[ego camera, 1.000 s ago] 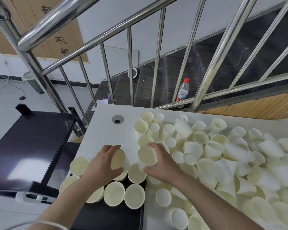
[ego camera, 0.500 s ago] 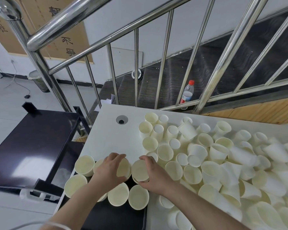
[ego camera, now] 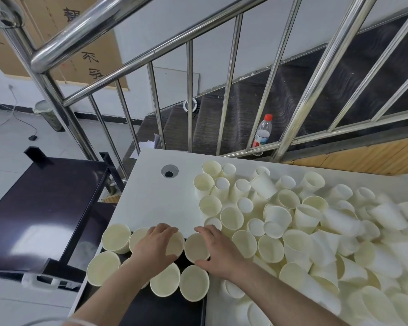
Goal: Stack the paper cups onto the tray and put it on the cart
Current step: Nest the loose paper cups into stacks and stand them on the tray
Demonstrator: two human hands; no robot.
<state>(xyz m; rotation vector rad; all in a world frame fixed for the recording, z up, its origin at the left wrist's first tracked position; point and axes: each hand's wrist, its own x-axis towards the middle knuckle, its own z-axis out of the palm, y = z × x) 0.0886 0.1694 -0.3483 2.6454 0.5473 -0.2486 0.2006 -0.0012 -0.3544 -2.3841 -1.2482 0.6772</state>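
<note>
A white table (ego camera: 165, 203) with a round cable hole (ego camera: 169, 171) near its far left corner. A dense crowd of pale paper cups (ego camera: 292, 231), some upright, some tipped over, covers its right side. A black tray (ego camera: 151, 309) lies at the near left edge, holding upright cups (ego camera: 116, 238).

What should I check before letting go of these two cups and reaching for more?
1. Left hand holds its cup upright: ok.
2. Right hand holds its cup upright: ok.
3. Both cups fully seated on the black tray: cannot tell, bases hidden.
4. Free tray space nearer you: ok.
5. Loose cups within reach on the white table: ok.
6. Cart beside the table: ok.
</note>
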